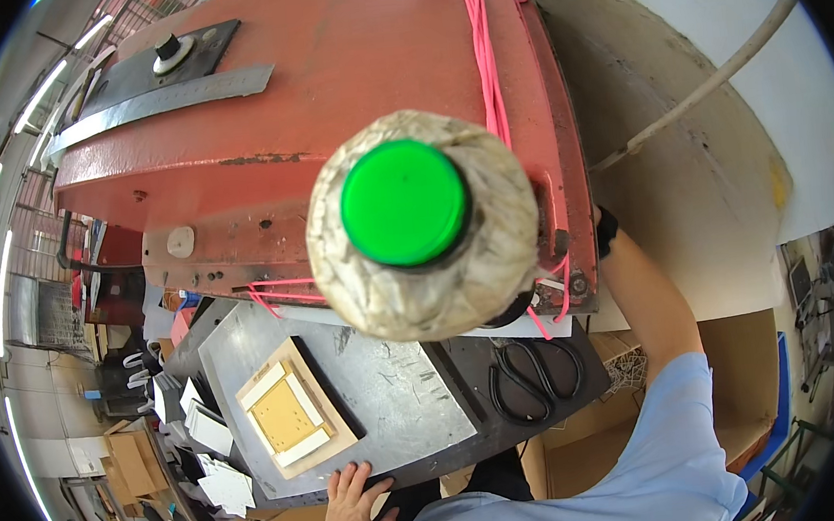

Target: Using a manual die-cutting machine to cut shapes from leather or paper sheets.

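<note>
Left hand: we see the left hand (pixel 353 508) at the lower middle of the frame, fingers loosely spread at the near edge of the metal plate (pixel 401 409), pinching nothing that we can see.
Right hand: almost wholly hidden past the black wristband (pixel 608 232) at right of centre; we cannot tell whether the right hand (pixel 598 214) is spread or gripping.
Tan board: the tan board (pixel 301 373) lies on the plate, lower left of centre, bearing a yellow panel (pixel 290 417) edged with white strips.
Shift risk: a knock to the plate's edge could, we judge, slide the board askew; we see no clamp on it.
Finger risk: if the red machine (pixel 362 59) presses down, fingers straying further over the plate could be caught.
Blind spot: the green-capped bottle (pixel 405 203) mid-frame covers part of our view.
Snag risk: loose pink cord (pixel 484 59) ends dangle near the plate's far side and could catch.
Scissors: the black-handled scissors (pixel 548 387), right of the plate, could be nudged off the table.
</note>
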{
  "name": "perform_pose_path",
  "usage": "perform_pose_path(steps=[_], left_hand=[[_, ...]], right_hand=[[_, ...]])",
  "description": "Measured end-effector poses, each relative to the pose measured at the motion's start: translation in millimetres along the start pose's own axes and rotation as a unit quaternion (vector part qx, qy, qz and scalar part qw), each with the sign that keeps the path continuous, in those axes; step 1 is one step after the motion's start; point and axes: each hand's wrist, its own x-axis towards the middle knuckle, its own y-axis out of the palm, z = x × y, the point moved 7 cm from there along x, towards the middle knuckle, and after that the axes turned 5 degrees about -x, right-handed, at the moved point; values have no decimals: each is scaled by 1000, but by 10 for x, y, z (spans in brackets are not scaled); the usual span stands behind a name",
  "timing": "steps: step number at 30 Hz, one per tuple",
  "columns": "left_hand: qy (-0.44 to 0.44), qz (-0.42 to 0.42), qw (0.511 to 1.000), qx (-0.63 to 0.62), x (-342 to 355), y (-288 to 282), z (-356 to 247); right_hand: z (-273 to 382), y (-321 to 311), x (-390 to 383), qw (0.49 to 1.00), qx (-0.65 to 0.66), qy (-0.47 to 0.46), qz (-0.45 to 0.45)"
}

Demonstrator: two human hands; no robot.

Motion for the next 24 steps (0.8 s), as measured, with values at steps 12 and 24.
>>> perform_pose_path(steps=[12, 24], left_hand=[[-4, -3, 1000, 27, -50, 98, 47], [-19, 3, 1000, 15, -59, 82, 29]], right_hand=[[65, 155, -134, 999, 35, 10, 11], [188, 60, -243, 998, 57, 19, 16]])
